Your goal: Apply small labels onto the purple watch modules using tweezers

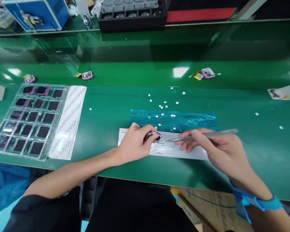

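My left hand [135,143] grips a small purple-edged device [154,135] and holds it down on a white printed strip [181,151] near the bench's front edge. My right hand [217,146] holds metal tweezers [205,136] like a pen. Their tip points left and sits just right of the device. A shiny blue film sheet [183,120] lies right behind the strip. Small white scraps [163,105] are scattered on and behind the film.
A clear tray [4,143] of dark square parts sits at the left, with a white label sheet [69,120] beside it. Three purple devices [87,75] [30,78] [207,73] lie on the glossy belt behind. A black tray [132,20] and blue machine [38,13] stand at the back.
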### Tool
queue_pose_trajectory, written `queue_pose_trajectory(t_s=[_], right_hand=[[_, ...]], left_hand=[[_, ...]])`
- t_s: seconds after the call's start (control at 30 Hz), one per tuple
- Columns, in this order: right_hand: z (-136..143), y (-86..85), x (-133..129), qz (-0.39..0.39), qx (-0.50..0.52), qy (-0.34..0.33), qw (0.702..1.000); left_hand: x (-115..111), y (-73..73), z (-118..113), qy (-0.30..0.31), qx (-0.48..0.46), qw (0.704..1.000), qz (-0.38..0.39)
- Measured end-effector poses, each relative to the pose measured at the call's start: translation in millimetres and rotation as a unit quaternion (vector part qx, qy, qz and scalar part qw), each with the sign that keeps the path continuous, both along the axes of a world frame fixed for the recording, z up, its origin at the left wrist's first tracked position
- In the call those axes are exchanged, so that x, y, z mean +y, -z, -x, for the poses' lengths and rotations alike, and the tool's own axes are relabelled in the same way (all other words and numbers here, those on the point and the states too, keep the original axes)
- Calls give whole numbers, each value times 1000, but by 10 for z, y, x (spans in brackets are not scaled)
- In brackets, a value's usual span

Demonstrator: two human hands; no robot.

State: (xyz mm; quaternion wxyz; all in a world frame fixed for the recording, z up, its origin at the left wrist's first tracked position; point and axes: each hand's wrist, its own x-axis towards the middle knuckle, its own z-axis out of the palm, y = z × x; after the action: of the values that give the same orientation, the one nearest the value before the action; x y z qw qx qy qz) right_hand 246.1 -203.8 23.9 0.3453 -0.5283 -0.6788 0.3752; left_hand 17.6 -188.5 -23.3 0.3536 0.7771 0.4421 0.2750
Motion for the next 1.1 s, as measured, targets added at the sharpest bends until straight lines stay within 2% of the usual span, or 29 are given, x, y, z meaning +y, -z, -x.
queue_pose_trajectory(t_s=[0.1,0.2,0.37,0.63,0.9,1.1], right_hand=[[-24,103,-122,28,2,42,999],[-38,172,-135,46,-12,89,995],[-47,204,-71,72,-34,62,995],[-93,215,-46,98,2,26,995],[-99,198,-36,100,16,40,994],[-47,228,-51,54,-12,61,997]], left_hand=[[-11,12,2,0,-25,1000,-7],[-18,10,3,-14,-33,999,-4],[-20,-7,1,-19,-32,999,-6],[-22,-15,-5,-24,-29,999,-14],[-19,-18,-9,-26,-33,999,-11],[-23,-47,22,11,-53,999,1]])
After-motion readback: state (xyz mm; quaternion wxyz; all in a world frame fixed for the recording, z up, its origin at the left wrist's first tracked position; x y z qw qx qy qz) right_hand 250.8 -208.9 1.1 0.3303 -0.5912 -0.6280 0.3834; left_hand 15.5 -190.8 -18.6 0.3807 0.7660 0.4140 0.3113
